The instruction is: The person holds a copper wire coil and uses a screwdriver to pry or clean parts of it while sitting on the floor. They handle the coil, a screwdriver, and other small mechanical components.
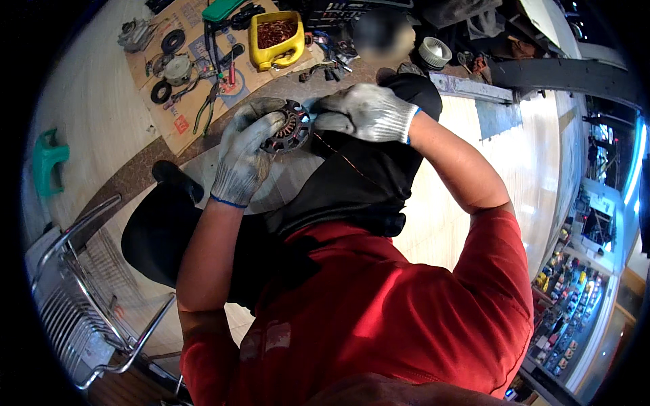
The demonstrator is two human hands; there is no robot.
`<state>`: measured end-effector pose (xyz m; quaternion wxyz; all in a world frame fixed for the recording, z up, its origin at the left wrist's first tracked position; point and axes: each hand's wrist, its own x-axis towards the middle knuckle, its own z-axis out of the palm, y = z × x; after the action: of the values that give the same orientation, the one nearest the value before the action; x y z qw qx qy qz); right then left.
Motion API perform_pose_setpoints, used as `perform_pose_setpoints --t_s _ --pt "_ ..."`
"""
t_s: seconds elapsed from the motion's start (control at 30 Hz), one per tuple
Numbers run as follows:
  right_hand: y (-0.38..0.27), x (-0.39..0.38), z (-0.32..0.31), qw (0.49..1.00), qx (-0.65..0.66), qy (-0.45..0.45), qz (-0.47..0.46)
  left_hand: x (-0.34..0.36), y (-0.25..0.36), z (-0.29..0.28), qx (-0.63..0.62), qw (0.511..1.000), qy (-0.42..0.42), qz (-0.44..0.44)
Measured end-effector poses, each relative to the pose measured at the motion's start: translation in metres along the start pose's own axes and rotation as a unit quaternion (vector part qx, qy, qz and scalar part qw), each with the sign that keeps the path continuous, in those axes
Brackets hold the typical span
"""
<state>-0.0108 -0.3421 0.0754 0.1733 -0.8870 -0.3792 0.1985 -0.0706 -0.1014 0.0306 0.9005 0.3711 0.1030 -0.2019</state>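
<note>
In my gloved left hand point(247, 145) is a round motor stator point(290, 126), dark at its rim with copper-coloured windings around the central hole. My thumb lies over its face and the fingers wrap behind it. Close against the stator's right side, my gloved right hand point(362, 111) is closed in a pinch. A thin copper wire point(342, 155) comes out beneath those fingers and trails down across my dark trousers. The fingertips cover the spot where wire and stator meet.
Ahead lies a cardboard sheet point(179, 122) with pliers point(206, 108), a red-handled screwdriver point(232, 73), black rings and motor parts. A yellow cut-open jug point(302, 51) holds copper scraps. A green stool point(51, 162) and metal rack point(88, 318) stand left; a white fan wheel point(435, 52) sits right.
</note>
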Motion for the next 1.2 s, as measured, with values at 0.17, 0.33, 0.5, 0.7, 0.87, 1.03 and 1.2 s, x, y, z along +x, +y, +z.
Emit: perform_pose_setpoints --t_s 0.17,0.33,0.5,0.7,0.87,1.03,1.2 --pt "0.042 -0.008 -0.016 0.952 -0.293 0.065 -0.066 -0.003 -0.001 -0.008 0.009 1.0 -0.012 -0.019" --pt "0.098 -0.035 -0.056 0.924 -0.371 0.094 0.031 -0.003 0.008 -0.004 -0.018 0.999 -0.032 0.006" --pt "0.112 -0.048 -0.068 0.906 -0.408 0.071 0.087 0.006 0.005 -0.003 -0.038 0.999 0.026 -0.029" --pt "0.023 -0.018 -0.047 0.952 -0.249 0.177 -0.032 0.012 -0.006 -0.007 -0.035 0.996 0.067 -0.043" --pt "-0.005 0.007 -0.008 0.98 -0.196 -0.002 -0.04 0.016 -0.007 -0.003 0.005 0.997 0.069 -0.041" --pt "0.011 0.017 -0.009 0.999 -0.021 -0.013 -0.037 0.012 -0.002 0.003 0.101 0.993 0.066 -0.007" --pt "-0.002 0.01 -0.018 0.998 -0.067 0.015 -0.016 0.007 -0.002 0.007 0.138 0.988 0.066 0.015"
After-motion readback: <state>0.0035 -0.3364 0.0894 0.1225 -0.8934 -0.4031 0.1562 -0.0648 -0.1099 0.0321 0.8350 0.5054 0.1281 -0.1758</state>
